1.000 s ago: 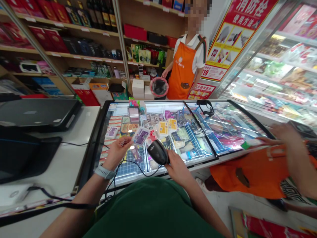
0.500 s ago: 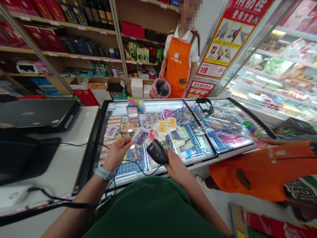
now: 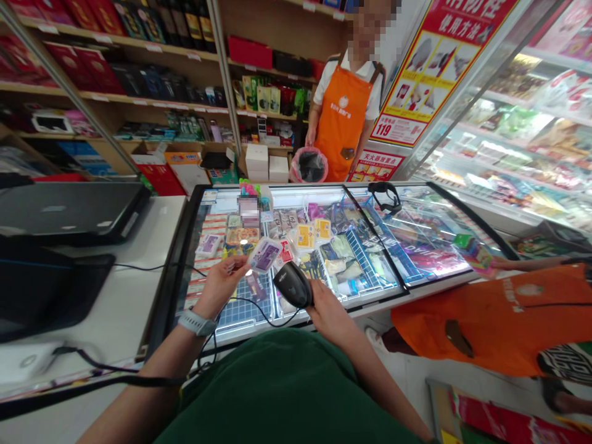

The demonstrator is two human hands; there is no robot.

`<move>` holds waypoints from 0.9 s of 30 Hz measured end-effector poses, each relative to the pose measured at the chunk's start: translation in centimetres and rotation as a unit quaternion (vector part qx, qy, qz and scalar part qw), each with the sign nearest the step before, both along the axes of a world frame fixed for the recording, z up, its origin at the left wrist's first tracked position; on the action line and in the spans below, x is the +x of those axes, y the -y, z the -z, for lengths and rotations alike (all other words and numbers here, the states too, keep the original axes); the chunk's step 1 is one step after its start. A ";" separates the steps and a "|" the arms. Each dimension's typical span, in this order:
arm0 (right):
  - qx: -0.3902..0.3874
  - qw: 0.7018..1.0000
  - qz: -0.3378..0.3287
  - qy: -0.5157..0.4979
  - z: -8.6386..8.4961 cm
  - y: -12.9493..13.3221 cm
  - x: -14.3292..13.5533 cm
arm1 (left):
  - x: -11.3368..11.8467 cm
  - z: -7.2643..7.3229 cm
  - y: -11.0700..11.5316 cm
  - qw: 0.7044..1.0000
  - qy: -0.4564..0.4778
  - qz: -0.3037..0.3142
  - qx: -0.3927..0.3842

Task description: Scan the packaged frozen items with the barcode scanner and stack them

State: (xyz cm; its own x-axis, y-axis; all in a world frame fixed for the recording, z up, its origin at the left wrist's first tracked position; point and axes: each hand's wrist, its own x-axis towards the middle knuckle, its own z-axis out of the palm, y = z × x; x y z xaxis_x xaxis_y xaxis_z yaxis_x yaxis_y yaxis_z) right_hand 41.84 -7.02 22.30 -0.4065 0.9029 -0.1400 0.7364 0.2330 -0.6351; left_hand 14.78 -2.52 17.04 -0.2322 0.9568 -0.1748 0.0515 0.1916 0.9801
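Observation:
Between the fingertips of my left hand (image 3: pixel 219 285) is a small white pack with a purple label (image 3: pixel 265 254), held above the glass freezer top. My right hand (image 3: pixel 327 308) is wrapped round a black barcode scanner (image 3: pixel 293 285), whose head points up and left beside the pack. A black cable (image 3: pixel 254 303) loops below the scanner and my left hand. Under and beyond the held pack lies a red-labelled pack (image 3: pixel 285 250). Two yellow-labelled packs (image 3: pixel 305 236) rest further right on the glass. Another purple-labelled pack (image 3: pixel 209 245) lies to the left, apart from my hand.
A person in an orange apron (image 3: pixel 342 111) stands behind the freezer with a pink-rimmed bin (image 3: pixel 309 165). At right, another orange-aproned person (image 3: pixel 504 314) holds a colourful pack (image 3: pixel 473 251). A black strapped device (image 3: pixel 385 197) sits on the freezer; a dark machine (image 3: pixel 69 213) stands left.
The purple-labelled pack in my left hand has shifted slightly. The scanner stays nearly still. The person behind the freezer and the bin appear a little further right.

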 end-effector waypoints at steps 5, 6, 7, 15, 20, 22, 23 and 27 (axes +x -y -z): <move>0.003 1.000 0.009 -0.021 0.0 -0.2 0.0 | -1.5 1.6 -0.6 0.999 0.030 -0.009 -0.030; 0.002 1.000 0.012 -0.025 0.0 -0.2 0.0 | -2.2 2.2 -0.9 0.998 0.037 -0.017 -0.042; 0.001 0.999 0.015 -0.028 -0.1 -0.2 0.1 | -3.1 2.7 -1.3 0.997 0.042 -0.029 -0.057; -0.003 0.999 0.030 -0.038 0.4 -0.1 0.5 | -12.9 6.8 -5.3 0.964 0.041 -0.172 -0.197; -0.018 0.999 0.025 -0.035 1.0 -0.1 0.6 | -16.2 8.3 -7.9 0.942 0.035 -0.221 -0.250; -0.024 0.999 0.025 -0.030 1.1 -0.2 0.5 | -16.8 8.8 -8.7 0.937 0.030 -0.230 -0.262; -0.026 0.999 0.027 -0.025 1.1 -0.2 0.5 | -17.0 9.1 -9.1 0.935 0.027 -0.232 -0.267; -0.040 0.999 0.029 0.000 0.9 -0.2 0.3 | -17.3 9.6 -10.0 0.935 0.004 -0.231 -0.270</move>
